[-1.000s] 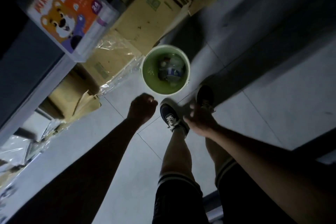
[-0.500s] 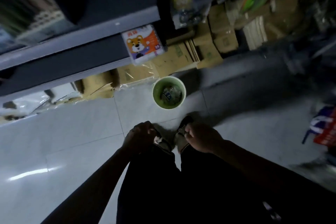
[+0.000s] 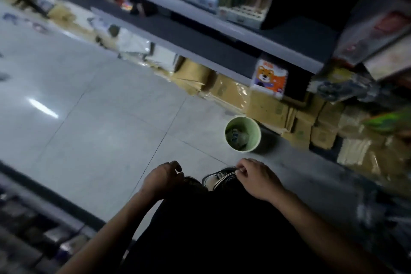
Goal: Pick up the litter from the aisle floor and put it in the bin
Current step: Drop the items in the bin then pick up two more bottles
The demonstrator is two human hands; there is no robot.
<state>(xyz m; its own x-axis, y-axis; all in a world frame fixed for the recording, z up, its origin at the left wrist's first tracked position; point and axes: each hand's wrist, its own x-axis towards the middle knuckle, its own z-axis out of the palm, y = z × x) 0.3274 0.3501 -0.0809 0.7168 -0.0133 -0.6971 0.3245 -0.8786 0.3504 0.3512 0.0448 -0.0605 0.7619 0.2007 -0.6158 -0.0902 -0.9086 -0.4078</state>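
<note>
The view swings further left and up: the green bin (image 3: 242, 134), centred and close a second ago, now sits small at right of centre, and a long stretch of tiled aisle floor (image 3: 89, 118) opens on the left. The tiger-print pack (image 3: 269, 78) shifts from upper left to the right, under a shelf edge (image 3: 200, 22). The left hand (image 3: 161, 179), a closed fist before, now hangs with fingers loosely curled. The right hand (image 3: 255, 177) stands further from it, over a sneaker (image 3: 219, 177).

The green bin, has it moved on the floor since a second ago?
No. The green bin still stands beside the cardboard boxes under the bear package; only the camera swung.
</note>
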